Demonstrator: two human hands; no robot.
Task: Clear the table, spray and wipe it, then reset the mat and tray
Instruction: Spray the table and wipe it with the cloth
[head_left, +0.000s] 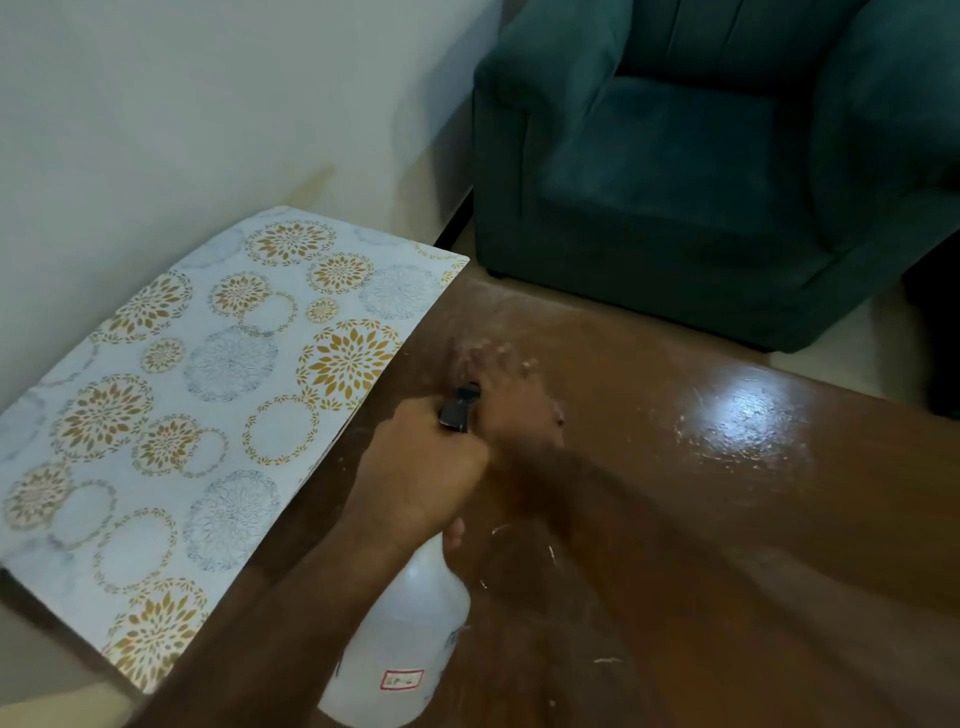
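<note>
Brown table (675, 519) fills our view, glossy with a wet-looking patch right of the hands; white wall and a green armchair (701, 182) sit beyond. Our left hand (421, 467) is wrapped tight round the neck of the spray bottle (400, 644), black nozzle (460, 408) pointing away from us. Our right hand (514, 400) is just beside the nozzle, fingers spread and flat near the tabletop, but heavily motion-blurred, so whether it holds a cloth we cannot tell. Patterned mat (197, 395) lies left of the left hand, pushed half off the table's edge toward the wall.

Risks: spray drifts onto the mat since it sits right next to the nozzle; mat could slide off its overhang if we bump it. Tray is nowhere in view. Bottle label is too small to read
</note>
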